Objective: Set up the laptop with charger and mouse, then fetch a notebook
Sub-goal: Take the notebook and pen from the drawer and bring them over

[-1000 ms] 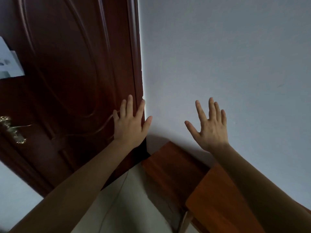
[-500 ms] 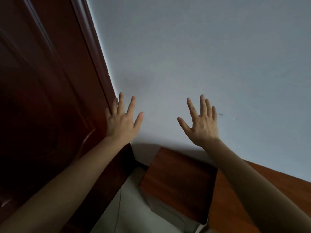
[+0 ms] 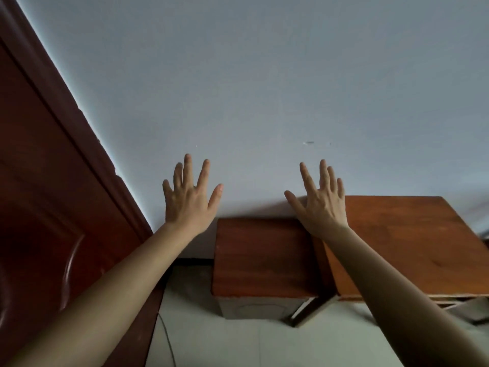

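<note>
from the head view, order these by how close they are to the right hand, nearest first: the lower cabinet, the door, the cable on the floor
From the right hand:
1. Lower cabinet: just below and left of the hand, against the wall.
2. Door: far left, beyond the left hand.
3. Cable: on the floor, bottom left, near the door's foot.

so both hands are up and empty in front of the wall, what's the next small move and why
Probably lower the gaze and turn toward the desk. Both the left hand and right hand are open, spread and holding nothing, and no laptop, charger, mouse or notebook shows in view; only the bare desk top, a lower cabinet and the door.
</note>
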A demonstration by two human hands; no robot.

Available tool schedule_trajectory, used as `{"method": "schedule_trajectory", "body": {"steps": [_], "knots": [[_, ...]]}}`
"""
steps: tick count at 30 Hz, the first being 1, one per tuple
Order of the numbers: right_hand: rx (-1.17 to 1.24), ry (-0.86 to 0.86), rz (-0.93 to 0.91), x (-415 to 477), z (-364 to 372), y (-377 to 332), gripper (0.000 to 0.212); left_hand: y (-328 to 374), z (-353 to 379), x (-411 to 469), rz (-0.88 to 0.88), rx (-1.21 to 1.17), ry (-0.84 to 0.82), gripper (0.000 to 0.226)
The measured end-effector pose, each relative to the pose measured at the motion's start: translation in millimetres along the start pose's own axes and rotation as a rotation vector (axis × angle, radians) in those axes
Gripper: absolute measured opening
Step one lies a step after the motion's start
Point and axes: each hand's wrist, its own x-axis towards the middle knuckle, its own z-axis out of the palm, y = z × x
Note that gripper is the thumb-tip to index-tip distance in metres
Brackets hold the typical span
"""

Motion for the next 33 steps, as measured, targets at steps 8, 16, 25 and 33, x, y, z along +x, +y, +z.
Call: {"method": "schedule_trajectory", "body": {"steps": [8, 16, 25, 33], "knots": [[0.03, -0.053, -0.096, -30, 31, 12, 0.077, 13, 44, -39, -0.087, -0.053, -0.08, 0.072], [0.198, -0.111, -0.017, -76, 150, 88, 0.077, 50, 162, -73, -0.197, -0.088, -0.211, 0.073], [0.364, 0.007, 0.061, -179, 344, 122, 0.082, 43, 358, -183, -0.52, -0.445, -0.064, 0.091], [0.397, 0.122, 0.207, -266, 464, 139, 0.088, 34, 481, -254, -0.706, -0.742, 0.053, 0.108]]}}
